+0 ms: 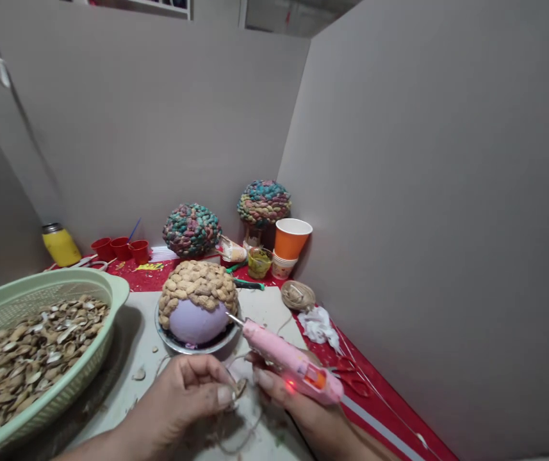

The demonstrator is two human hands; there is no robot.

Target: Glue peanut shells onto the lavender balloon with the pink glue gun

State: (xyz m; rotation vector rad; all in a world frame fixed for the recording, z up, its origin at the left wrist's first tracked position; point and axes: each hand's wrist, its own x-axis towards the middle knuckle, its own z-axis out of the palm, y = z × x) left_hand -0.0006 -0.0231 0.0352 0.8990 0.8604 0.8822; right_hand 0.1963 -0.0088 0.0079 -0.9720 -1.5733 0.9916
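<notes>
Lilac ball [197,322] sits just left of centre in my view, over the bench [382,413], its top and sides covered in tan shells [197,282] and its near face bare. Largest of all, from where I watch, are the grey panels [432,160] closing off the back and the right. Beneath them I have the bench, spread with red cloth, and on it a pale board [264,307]. Along my left edge stands a green basket [118,288] holding a heap of loose shell halves [29,365].

On the board, a shiny metal dish [200,350] carries the lilac ball. Behind it I see a painted ball [192,229] and, farther right and raised on a stand, a second painted ball [264,202].

My right hand [293,406] has its fingers clamped on a pink glue gun [278,346]; a red light glows on that side, and the nozzle points up toward the lilac ball, though I cannot tell whether it touches. My left hand [178,397] is just beside, thumb and fingers pinched together on a small shell piece [240,387].

Smaller things ring the back: a yellow jar [61,246], an orange cup [291,242], a coil of twine [298,296] and three red cups [138,252].
</notes>
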